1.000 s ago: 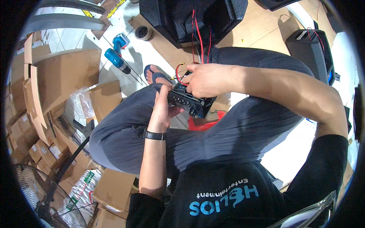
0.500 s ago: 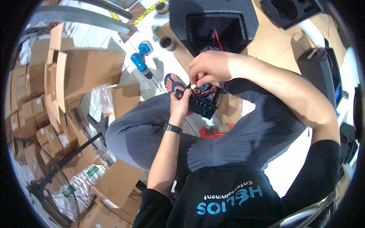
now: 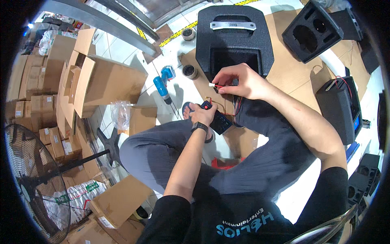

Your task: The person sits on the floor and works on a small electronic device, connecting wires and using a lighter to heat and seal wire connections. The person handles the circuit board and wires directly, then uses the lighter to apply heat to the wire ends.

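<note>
My left hand is wrapped round one end of a black amplifier panel, which has a red button near my fingers and small knobs or sockets on its face. Above and to the right, my right hand pinches a cable with a white plug and red wire. The plug is apart from the panel. Thin red and black wires run between the panel and the area under my right hand. Just beyond stands a black speaker cabinet with a grey handle and a dark opening, partly covered by my right hand.
A blue cordless drill lies left of my hands, near two round rolls. Cardboard boxes and a black fan fill the left side. More black speaker cabinets stand at the right. Something red lies between my legs.
My right hand has lifted away from the panel, bringing the white plug up and clear of it. My left hand still holds the panel, now turned somewhat. The view has shifted.
</note>
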Demonstrator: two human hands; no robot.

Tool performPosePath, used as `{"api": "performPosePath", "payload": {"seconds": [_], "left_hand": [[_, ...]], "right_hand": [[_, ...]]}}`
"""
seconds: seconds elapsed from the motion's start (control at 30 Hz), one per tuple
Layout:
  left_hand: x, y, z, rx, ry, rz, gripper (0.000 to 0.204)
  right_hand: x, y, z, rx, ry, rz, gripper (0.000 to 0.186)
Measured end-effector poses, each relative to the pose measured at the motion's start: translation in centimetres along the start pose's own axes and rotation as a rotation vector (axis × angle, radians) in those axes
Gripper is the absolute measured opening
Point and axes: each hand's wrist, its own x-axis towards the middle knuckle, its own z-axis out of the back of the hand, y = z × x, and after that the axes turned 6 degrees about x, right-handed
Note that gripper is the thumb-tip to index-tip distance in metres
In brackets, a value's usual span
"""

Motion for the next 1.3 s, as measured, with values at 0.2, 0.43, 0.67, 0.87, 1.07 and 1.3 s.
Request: {"api": "performPosePath", "payload": {"seconds": [0.2,0.43,0.67,0.87,1.07,1.3], "left_hand": [[1.5,-2.1,-0.5,0.079,0.105,0.007,0.104],[3.6,-2.4,-1.1,0.083,0.168,0.018,0.1],[2.4,-2.9,0.6,0.092,0.094,-0.012,0.098],[5.1,-1.1,1.3,0.103,0.137,-0.005,0.115],[6.4,1.1,0.5,0.039,0.162,0.015,0.118],[6.7,4.1,0.1,-0.05,0.138,0.004,0.122]], "right_hand": [[0.2,0.5,0.5,0.139,-0.118,-0.169,0.035],[0.6,-0.1,1.1,0.165,-0.066,-0.14,0.034],[0.8,-1.1,0.8,0.293,-0.034,-0.161,0.032],[0.9,-1.1,1.3,0.153,-0.15,-0.139,0.027],[1.2,-1.0,1.6,0.164,-0.211,-0.1,0.022],[1.3,-1.0,1.7,0.233,-0.218,-0.145,0.021]]}}
